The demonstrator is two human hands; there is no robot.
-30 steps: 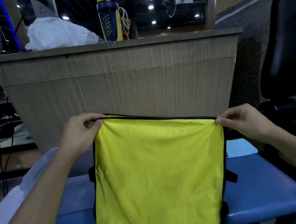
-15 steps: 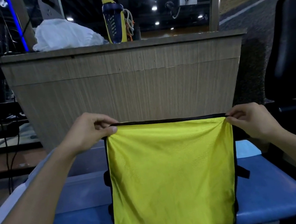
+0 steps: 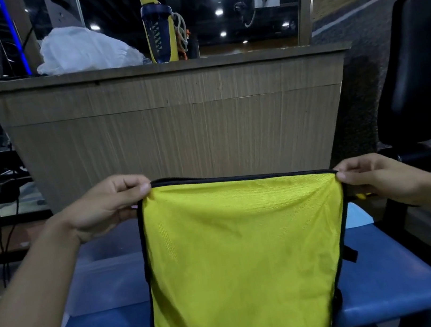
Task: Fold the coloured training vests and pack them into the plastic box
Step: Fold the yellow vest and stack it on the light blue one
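Here we held the vest (image 3: 245, 257) hanging between our hands, left hand (image 3: 108, 204) and right hand (image 3: 379, 180) each pinching a top corner; it looked light, limp and slippery, best gripped by its black trim.

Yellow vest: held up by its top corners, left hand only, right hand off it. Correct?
Not quite. In the head view both hands pinch the yellow vest: the left hand holds its top left corner and the right hand its top right corner.

vest (image 3: 239, 257): yellow, black trim | bench (image 3: 388, 277): blue | counter (image 3: 175, 130): brown wood grain | bottle (image 3: 159, 31) at 12 o'clock: navy, yellow | bag (image 3: 83, 51) at 11 o'clock: white | chair (image 3: 416, 71) at 3 o'clock: black
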